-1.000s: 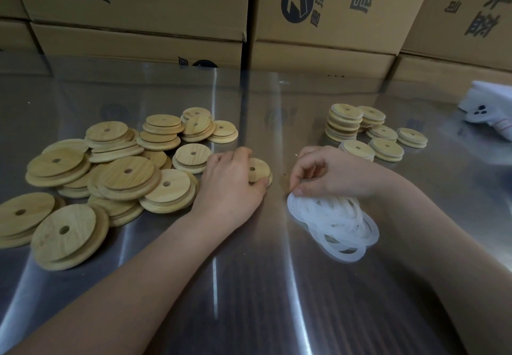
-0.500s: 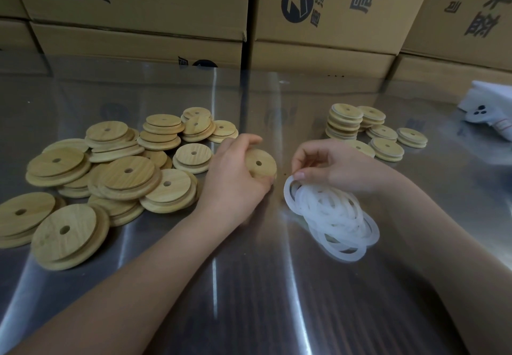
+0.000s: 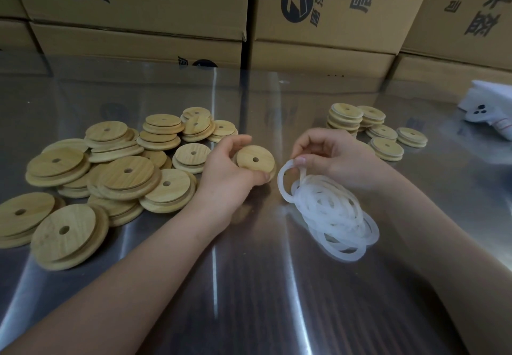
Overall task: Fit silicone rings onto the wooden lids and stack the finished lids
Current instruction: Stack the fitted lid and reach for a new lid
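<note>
Stacked cardboard boxes [image 3: 133, 8] printed with dark logos and characters are lining the far edge of a shiny metal worktop [image 3: 249, 299], which is being used as the assembly surface. On its left part a loose pile of bare lids [image 3: 110, 174] is being kept, each one round with a small centre hole, many overlapping one another. One wooden lid [image 3: 255, 159] is being held up off the worktop by the left hand [image 3: 227, 177], whose thumb and fingers are being curled round its rim. The lid is being tilted so that its flat face is turned toward the camera, just right of the pile. Close beside it, and apart from it, a single silicone ring [image 3: 281, 183] is being pinched by its upper edge between the thumb and fingertips of the right hand [image 3: 332, 158]. Its lower part is hanging against the heap of white rings [image 3: 338, 216] lying on the worktop below that hand. The two hands are being kept near each other but apart, each one clamped on its own part. Behind the right hand, toward the far right, the finished lids [image 3: 345, 117] are being gathered: one short stack, a lower stack beside it and several low ones lying in front. At the right edge a white object [image 3: 490, 113] with dark dots is lying on the worktop; what it is cannot be told.
</note>
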Tool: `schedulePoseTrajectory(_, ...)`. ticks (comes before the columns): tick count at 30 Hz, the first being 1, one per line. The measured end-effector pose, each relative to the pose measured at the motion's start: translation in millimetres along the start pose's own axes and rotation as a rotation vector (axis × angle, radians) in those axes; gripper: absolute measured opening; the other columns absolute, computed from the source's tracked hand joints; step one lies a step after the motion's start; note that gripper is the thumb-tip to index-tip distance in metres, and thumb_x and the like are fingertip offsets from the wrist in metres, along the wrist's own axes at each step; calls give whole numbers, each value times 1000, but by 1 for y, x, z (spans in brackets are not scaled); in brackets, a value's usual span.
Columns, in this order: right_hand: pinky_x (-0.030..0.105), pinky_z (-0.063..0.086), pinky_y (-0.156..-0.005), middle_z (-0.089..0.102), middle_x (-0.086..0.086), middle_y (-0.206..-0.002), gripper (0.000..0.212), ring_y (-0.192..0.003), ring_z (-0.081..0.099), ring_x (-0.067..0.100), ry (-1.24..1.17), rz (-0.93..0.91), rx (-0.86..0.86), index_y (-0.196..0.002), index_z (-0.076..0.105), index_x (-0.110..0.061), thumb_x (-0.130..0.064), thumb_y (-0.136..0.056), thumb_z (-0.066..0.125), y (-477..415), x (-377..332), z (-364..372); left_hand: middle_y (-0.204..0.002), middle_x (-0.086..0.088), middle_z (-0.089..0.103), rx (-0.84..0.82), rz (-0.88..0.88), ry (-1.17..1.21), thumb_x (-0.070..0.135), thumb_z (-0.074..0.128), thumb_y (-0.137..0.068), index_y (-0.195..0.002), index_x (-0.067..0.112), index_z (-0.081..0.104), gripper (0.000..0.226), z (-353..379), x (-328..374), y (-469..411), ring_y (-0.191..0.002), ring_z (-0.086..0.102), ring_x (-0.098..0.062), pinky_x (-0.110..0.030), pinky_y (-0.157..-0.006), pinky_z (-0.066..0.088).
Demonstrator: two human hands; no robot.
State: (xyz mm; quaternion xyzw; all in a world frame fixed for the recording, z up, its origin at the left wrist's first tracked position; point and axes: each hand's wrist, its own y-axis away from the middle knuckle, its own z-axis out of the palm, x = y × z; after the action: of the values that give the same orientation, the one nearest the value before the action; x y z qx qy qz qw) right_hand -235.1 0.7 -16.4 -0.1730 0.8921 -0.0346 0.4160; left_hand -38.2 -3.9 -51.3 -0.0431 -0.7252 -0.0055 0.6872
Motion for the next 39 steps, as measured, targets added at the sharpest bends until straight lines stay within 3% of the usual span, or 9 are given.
schedulePoseTrajectory(7,21,52,-87,72,-1,-98,12,-95,67,11,24,-14,4,-87,65,-16,-6,-92,63,0,-2,1,-126,-5,61,8,-93,165,-10,80,-68,-141,19,46,85,-3,-1,-4,-111,64,-22,-40,-100,51)
schedulePoseTrajectory(13,34,53,-93,73,6,-97,6,-97,68,17,-42,-26,32,-91,63,-10,-5,-93,61,0,-2,0,-124,-5,63,23,-104,211,-9,79,-68,-139,17,50,81,-5,-2,-9,-114,62,-23,-41,-102,49)
schedulePoseTrajectory(18,25,55,-76,74,9,-85,7,-83,70,17,-148,-48,64,-91,60,-5,0,-94,58,1,-2,0,-122,-1,65,28,-81,243,-11,78,-69,-133,20,51,76,-4,-2,-7,-112,63,-20,-41,-98,53)
schedulePoseTrajectory(23,25,52,-60,72,7,-78,14,-68,65,15,-253,-78,87,-89,59,-9,2,-95,56,0,-5,0,-122,-4,65,-65,-120,368,-19,71,-73,-129,17,53,69,-3,0,-4,-106,67,-24,-36,-74,62)
schedulePoseTrajectory(26,27,54,-56,71,9,-79,13,-66,64,19,-332,-83,80,-91,60,-9,3,-95,55,0,-6,0,-117,-5,67,-91,-102,385,-19,72,-72,-118,23,56,65,-3,0,-3,-102,69,-24,-36,-73,62)
schedulePoseTrajectory(31,28,55,-57,71,10,-79,12,-68,64,20,-382,-73,58,-95,63,-7,3,-94,56,0,-7,4,-108,-10,73,-172,-121,464,-18,71,-73,-123,19,55,65,-3,1,-2,-96,73,-24,-38,-73,62)
schedulePoseTrajectory(36,27,58,-64,71,10,-78,12,-70,66,18,-387,-44,77,-94,67,-10,0,-92,61,1,-8,6,-109,-15,72,-219,-207,572,4,54,-94,-123,15,58,32,-2,5,-2,-95,73,-31,-42,-73,61)
schedulePoseTrajectory(39,25,56,-65,70,9,-76,11,-68,66,16,-366,-39,92,-90,68,-11,-1,-91,63,1,-10,8,-106,-12,74,-244,-231,572,27,52,-99,-123,13,59,29,-1,6,-2,-97,72,-30,-45,-79,61)
